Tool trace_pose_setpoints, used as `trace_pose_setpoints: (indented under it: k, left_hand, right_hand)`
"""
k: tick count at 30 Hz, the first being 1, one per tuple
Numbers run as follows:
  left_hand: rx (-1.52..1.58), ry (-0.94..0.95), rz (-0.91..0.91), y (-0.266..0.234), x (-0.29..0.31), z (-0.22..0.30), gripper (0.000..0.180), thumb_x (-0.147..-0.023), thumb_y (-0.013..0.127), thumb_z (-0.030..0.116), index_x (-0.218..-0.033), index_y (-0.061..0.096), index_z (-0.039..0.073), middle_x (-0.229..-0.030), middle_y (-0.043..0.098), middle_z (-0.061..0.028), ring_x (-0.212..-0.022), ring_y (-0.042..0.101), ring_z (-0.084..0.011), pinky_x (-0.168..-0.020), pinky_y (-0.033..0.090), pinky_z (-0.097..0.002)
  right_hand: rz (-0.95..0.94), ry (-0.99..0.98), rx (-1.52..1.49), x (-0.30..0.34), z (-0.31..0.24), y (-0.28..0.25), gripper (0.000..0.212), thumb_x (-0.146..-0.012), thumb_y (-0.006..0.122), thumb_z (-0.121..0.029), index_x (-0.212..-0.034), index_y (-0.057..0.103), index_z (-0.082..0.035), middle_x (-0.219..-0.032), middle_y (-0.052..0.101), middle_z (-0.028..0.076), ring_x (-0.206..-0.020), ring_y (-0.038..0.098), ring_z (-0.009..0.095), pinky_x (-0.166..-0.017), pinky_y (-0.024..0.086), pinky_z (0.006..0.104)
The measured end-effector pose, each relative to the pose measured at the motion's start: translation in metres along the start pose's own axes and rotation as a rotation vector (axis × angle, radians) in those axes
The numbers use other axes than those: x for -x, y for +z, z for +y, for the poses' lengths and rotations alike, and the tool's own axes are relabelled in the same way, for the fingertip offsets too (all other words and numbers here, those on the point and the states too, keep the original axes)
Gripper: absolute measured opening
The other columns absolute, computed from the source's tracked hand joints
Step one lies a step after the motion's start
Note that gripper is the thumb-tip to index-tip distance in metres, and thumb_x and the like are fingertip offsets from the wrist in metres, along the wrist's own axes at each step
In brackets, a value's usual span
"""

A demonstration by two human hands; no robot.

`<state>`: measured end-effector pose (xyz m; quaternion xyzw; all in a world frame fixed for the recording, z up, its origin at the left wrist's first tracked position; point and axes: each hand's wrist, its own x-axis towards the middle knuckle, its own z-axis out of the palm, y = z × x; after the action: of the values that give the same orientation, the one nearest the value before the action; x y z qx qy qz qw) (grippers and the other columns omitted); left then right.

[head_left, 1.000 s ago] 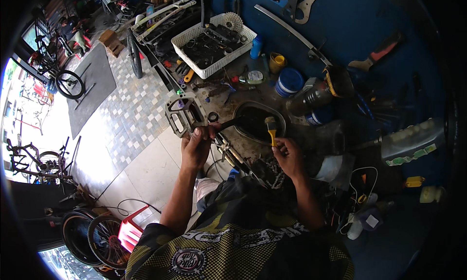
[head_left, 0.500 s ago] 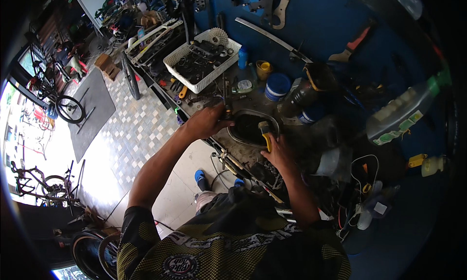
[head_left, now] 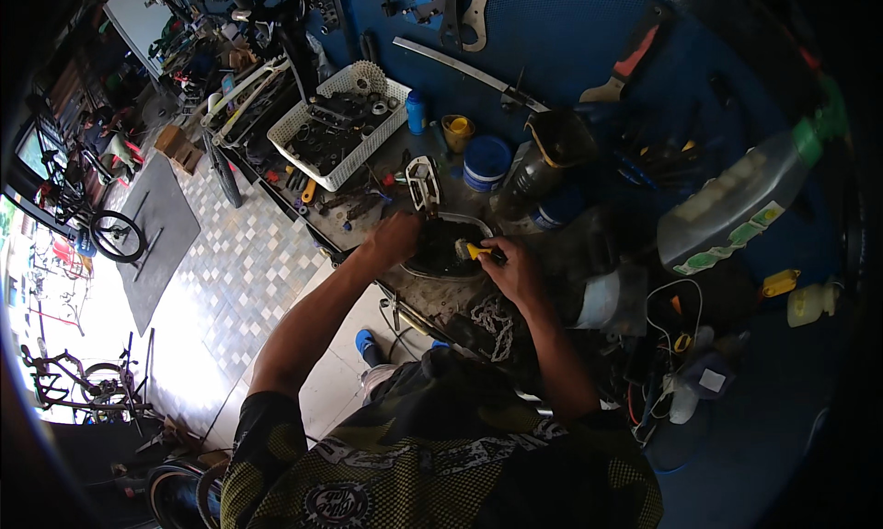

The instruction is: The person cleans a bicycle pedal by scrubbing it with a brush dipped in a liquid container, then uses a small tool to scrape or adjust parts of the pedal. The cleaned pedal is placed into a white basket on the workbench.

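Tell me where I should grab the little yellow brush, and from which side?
By its yellow handle, I'd say, coming from the right. The brush lies slanted, with its bristles at the left end, over the dark basin, and its handle running right. That's where the right hand has its grip, clear of the bristles.

a bicycle workshop; a bike (head_left: pixel 66 190), tools (head_left: pixel 633 58) on a blue wall (head_left: pixel 575 34), a basket (head_left: pixel 368 153) of parts (head_left: pixel 342 121), a pedal (head_left: pixel 433 185)

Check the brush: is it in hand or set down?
In hand: the right hand holds the brush by its yellow handle, bristles over the basin. Whether they touch anything inside, I cannot tell.
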<state>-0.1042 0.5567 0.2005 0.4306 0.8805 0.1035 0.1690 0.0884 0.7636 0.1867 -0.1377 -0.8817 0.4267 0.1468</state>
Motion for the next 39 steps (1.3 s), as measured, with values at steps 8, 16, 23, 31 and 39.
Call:
trace_pose_setpoints:
  k: [8,16,23,31,39]
  left_hand:
    - [-0.239,0.057,0.011,0.027,-0.003,0.002,0.033,-0.085,0.068,0.009,-0.118,0.071,0.004,-0.119,0.069,-0.0238,-0.114,0.065,-0.0484,-0.095,0.055,-0.0549]
    - [0.04,0.058,-0.43,-0.002,-0.02,0.001,0.055,-0.085,0.077,0.023,-0.135,0.063,0.005,-0.129,0.067,-0.0238,-0.124,0.063,-0.039,-0.106,0.05,-0.0459]
    - [0.497,0.098,-0.32,-0.01,-0.003,-0.002,0.06,-0.081,0.078,0.035,-0.133,0.066,0.007,-0.118,0.073,-0.0212,-0.11,0.07,-0.0348,-0.095,0.053,-0.0446]
    - [0.48,0.177,-0.332,0.002,-0.013,-0.028,0.047,-0.079,0.077,0.035,-0.112,0.075,0.002,-0.105,0.076,-0.0199,-0.094,0.073,-0.031,-0.086,0.056,-0.0426]
    - [0.446,0.248,-0.388,-0.021,-0.015,-0.057,0.047,-0.076,0.078,0.029,-0.106,0.072,-0.007,-0.101,0.074,-0.0261,-0.094,0.072,-0.0333,-0.084,0.055,-0.0427]
  right_hand:
    - [-0.069,0.076,-0.249,-0.007,-0.005,0.008,0.03,-0.093,0.078,-0.024,-0.118,0.073,-0.007,-0.086,0.076,0.008,-0.08,0.07,0.013,-0.072,0.054,0.0318]
    - [0.074,-0.114,-0.188,0.009,0.002,0.041,0.032,-0.089,0.08,-0.027,-0.113,0.072,-0.007,-0.094,0.076,0.013,-0.079,0.074,0.023,-0.068,0.056,0.0356]
    - [0.218,0.118,-0.243,0.014,-0.002,0.053,0.021,-0.091,0.078,-0.023,-0.098,0.069,-0.005,-0.085,0.071,0.011,-0.079,0.072,0.019,-0.07,0.053,0.0309]
    - [0.332,0.053,-0.255,0.01,-0.044,0.083,0.016,-0.095,0.074,-0.021,-0.099,0.074,-0.006,-0.082,0.073,0.006,-0.079,0.068,0.011,-0.071,0.052,0.0294]
    - [0.44,0.283,-0.08,0.02,-0.062,0.088,0.017,-0.089,0.078,-0.019,-0.096,0.072,-0.005,-0.083,0.073,0.012,-0.079,0.074,0.019,-0.069,0.054,0.0312]
